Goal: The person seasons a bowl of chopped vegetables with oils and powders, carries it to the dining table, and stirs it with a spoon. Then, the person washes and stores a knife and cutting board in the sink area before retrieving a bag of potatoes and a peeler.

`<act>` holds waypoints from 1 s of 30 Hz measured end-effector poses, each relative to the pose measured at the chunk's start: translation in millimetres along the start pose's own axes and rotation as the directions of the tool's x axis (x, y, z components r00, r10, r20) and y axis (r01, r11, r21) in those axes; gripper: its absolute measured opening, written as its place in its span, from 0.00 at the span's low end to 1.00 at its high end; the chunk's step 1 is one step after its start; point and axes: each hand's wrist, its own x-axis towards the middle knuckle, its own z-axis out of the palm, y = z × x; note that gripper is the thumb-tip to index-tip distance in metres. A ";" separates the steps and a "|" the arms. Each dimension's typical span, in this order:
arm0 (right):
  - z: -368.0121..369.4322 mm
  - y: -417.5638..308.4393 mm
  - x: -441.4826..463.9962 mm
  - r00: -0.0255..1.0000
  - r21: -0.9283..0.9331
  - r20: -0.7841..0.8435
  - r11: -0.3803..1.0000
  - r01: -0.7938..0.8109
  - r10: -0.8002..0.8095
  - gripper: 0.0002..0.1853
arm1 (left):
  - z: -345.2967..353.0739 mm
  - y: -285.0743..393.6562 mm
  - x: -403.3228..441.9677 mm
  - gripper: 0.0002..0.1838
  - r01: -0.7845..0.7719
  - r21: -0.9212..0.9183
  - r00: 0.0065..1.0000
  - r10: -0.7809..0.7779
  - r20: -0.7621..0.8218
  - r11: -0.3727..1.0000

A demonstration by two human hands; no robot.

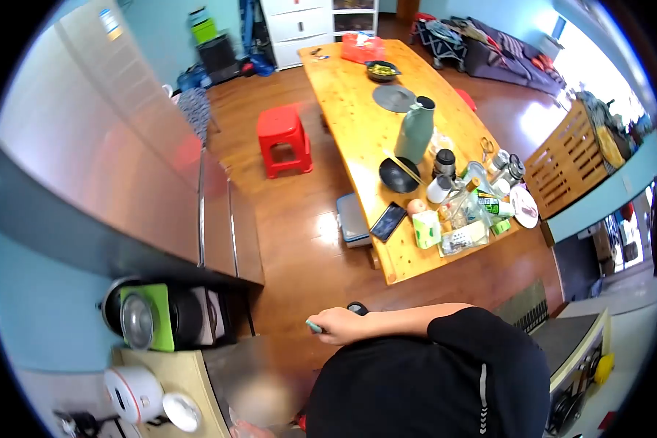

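Note:
My right hand [337, 326] is closed in front of my body, with the forearm reaching across from the right. A small teal end [313, 326] sticks out of the fist; the rest of that thing is hidden by my fingers. At the lower left, a smeared skin-coloured shape [263, 400] looks like my left hand, and its fingers cannot be made out. It is over a dark grey counter [230, 361], close to a reddish, shiny thing [250, 431] at the bottom edge that I cannot name.
Ahead stands a wooden table [343, 95] with a black bowl [399, 175], green flask [416, 131], phone [388, 222] and jars. A red stool [283, 139] is beside it. Left are a fridge [124, 131], pot lid [139, 321] and rice cooker [133, 393].

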 end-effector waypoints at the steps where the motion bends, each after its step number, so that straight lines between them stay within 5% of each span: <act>1: -15.7 17.6 -2.7 0.998 0.026 -0.042 0.999 -0.040 0.041 0.07 | 20.5 13.9 10.9 0.09 -0.025 -0.044 0.999 0.026 0.028 0.999; 7: -95.3 62.6 3.2 0.958 -0.024 -0.215 0.980 -0.200 0.190 0.16 | 127.2 83.8 79.5 0.08 -0.161 -0.337 0.952 0.236 0.195 0.927; 10: -110.8 80.6 20.2 0.908 -0.059 -0.360 0.965 -0.254 0.217 0.15 | 184.0 140.0 141.1 0.08 -0.378 -0.322 0.823 0.474 0.312 0.868; 12: -112.0 93.7 31.8 0.853 -0.053 -0.428 0.934 -0.353 0.298 0.14 | 233.4 168.0 175.9 0.11 -0.246 -0.501 0.794 0.469 0.387 0.830; 14: -116.6 100.8 48.4 0.787 -0.016 -0.479 0.893 -0.450 0.388 0.13 | 273.2 213.8 215.4 0.11 -0.393 -0.586 0.675 0.655 0.339 0.709; 16: -115.4 112.2 65.6 0.719 0.029 -0.525 0.853 -0.520 0.456 0.12 | 323.2 235.5 234.9 0.07 -0.128 -0.816 0.711 0.626 0.320 0.563; 18: -118.7 121.2 85.9 0.658 0.064 -0.531 0.800 -0.597 0.534 0.11 | 366.4 251.8 270.4 0.06 -0.381 -0.794 0.567 0.798 0.203 0.473; 25: -161.8 120.2 173.8 0.529 0.088 -0.677 0.770 -0.632 0.512 0.14 | 468.5 330.7 376.3 0.10 -0.285 -0.913 0.430 0.890 0.151 0.292; 30: -194.4 144.9 219.3 0.274 0.193 -0.671 0.519 -0.833 0.689 0.22 | 562.2 367.0 407.5 0.10 -0.139 -0.952 0.385 0.900 0.202 0.273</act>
